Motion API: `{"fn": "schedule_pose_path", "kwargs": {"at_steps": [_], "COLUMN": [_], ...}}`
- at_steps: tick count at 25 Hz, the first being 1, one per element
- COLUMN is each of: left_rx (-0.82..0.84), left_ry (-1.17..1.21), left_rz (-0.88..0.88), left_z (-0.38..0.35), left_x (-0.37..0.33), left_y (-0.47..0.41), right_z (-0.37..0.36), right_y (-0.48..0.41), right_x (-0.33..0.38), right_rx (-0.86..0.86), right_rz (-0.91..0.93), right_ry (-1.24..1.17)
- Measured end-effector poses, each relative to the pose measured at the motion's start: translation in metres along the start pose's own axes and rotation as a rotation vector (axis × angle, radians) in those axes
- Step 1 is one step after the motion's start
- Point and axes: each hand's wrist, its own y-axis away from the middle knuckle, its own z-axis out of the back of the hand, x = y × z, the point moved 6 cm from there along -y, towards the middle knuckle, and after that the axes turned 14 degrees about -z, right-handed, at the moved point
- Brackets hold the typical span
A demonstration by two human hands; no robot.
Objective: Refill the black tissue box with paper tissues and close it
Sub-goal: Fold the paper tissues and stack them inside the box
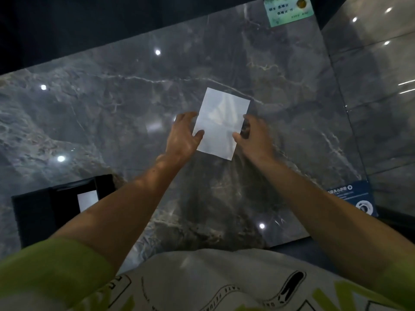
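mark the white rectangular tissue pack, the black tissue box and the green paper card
white rectangular tissue pack (221,117): head view, its middle
black tissue box (31,214): head view, its left side
green paper card (288,12): head view, its centre

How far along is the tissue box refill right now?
Done: the black box sits open at near left, something white showing inside. In hand: left hand and right hand hold the tissue stack over the marble table. Left: load it, close the box.

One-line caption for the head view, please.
Left hand and right hand grip a white tissue pack by its sides; the black box sits open on the marble table.
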Motion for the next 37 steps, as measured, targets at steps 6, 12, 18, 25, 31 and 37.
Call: {"fn": "schedule_pose_path", "kwargs": {"at_steps": [6,12,18,25,31,37], "left_rx": [0.17,0.198,0.216,0.269,0.207,0.152], "left_ry": [-0.159,-0.175,-0.162,-0.227,-0.242,-0.205], "left_rz": [-0.192,-0.215,-0.167,-0.134,-0.238,-0.242], "left_z": [-0.014,-0.024,-0.03,-0.028,-0.012,0.015], "left_x": [0.001,-0.002,0.011,0.009,-0.015,-0.029], "left_y": [-0.021,-0.033,-0.03,-0.018,0.005,0.042], "right_z": [-0.01,-0.013,-0.013,-0.014,-0.019,-0.012], "right_y": [-0.013,-0.024,-0.026,-0.021,-0.005,0.024], "right_x": [-0.008,-0.014,-0.011,-0.014,-0.017,-0.003], "right_rx": [-0.034,-0.068,-0.123,-0.117,-0.021,0.018], "right_rz": [0.149,0.182,0.229,0.281,0.27,0.325], "right_ry": [0.172,0.168,0.18,0.224,0.28,0.306]}}
